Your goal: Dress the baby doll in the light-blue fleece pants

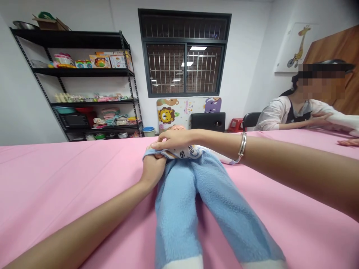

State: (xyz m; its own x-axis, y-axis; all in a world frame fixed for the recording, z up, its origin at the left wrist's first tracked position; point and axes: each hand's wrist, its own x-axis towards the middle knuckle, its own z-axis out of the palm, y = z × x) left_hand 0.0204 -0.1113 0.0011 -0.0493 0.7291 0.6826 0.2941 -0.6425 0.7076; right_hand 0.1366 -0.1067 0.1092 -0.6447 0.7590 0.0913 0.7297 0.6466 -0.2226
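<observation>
A doll lies on its back on the pink table cover [56, 179], feet toward me, wearing light blue fleece trousers [193, 201] with white cuffs. A white printed top [186, 151] shows above the waistband. My left hand [152, 168] grips the waistband at the doll's left hip. My right hand [172, 140], a silver bangle [242, 146] on its wrist, pinches the waistband edge and top from above. The doll's head [176, 128] is mostly hidden behind my right hand.
Another person [305, 110] sits at the far right of the table, arms resting on it. Behind stand a black shelf rack [84, 86] with toys and boxes, a barred window [183, 56], a black chair back [208, 121] and a red stool [235, 124].
</observation>
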